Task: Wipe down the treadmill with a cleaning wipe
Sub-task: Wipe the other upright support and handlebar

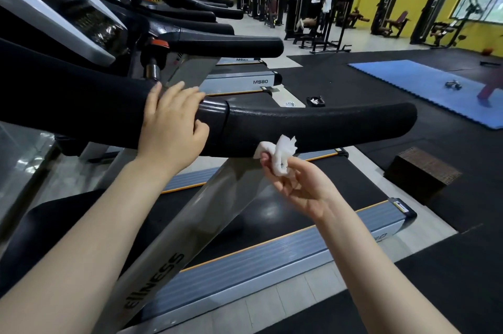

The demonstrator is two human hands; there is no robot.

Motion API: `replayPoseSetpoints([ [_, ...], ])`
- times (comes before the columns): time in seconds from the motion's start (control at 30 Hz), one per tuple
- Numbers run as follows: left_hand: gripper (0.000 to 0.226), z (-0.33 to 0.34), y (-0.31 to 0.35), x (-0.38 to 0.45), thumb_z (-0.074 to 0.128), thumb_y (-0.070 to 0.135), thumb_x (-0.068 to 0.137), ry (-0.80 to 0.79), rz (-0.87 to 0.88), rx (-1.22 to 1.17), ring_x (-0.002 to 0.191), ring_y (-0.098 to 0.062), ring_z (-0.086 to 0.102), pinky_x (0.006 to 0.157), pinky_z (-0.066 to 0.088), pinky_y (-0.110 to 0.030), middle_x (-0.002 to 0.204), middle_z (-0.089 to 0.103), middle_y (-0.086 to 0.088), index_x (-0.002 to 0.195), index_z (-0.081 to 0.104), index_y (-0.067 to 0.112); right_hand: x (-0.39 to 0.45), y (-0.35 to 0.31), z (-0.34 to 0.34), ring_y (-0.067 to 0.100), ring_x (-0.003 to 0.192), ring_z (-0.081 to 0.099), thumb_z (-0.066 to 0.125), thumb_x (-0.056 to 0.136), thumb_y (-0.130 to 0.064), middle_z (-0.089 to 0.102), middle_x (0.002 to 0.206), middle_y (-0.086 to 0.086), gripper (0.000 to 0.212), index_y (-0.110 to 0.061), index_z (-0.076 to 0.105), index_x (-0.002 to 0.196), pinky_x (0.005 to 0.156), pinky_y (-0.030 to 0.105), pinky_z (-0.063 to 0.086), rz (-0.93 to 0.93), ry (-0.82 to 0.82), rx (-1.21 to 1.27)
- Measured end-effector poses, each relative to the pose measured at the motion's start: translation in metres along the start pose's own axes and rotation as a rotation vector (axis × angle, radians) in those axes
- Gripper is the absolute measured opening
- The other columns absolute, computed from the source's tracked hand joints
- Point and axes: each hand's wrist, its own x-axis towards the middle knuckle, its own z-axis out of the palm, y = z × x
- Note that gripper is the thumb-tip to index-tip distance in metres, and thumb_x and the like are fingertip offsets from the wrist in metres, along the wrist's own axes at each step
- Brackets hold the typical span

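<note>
Blue floor mat (424, 86), weight machines (386, 11)

Treadmill handrail (313, 127): black, padded, roughly horizontal. Cleaning wipe (280, 155): white, crumpled, touching the handrail's underside, just right of its glossy collar.

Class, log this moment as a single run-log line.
left hand: grips handrail | right hand: fingers pinch wipe under handrail | stage: wiping underside

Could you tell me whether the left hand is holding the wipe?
No, the right hand pinches the white wipe; the left hand grips the handrail.
</note>
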Motion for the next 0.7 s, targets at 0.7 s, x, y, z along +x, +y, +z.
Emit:
replayPoseSetpoints([
  [0.7,0.022,0.135,0.251,-0.056,0.052,0.018,0.102,-0.577,-0.868,-1.361,0.098,-0.027,0.071,0.088,0.057,-0.040,0.100,0.075,-0.014,0.105,0.066,0.002,-0.076,-0.085,-0.161,0.015,0.074,0.057,0.063,0.091,-0.005,0.061,0.078,0.008,0.005,0.000,0.063,0.089,0.070,0.026,0.050,-0.349,0.132,-0.855],
])
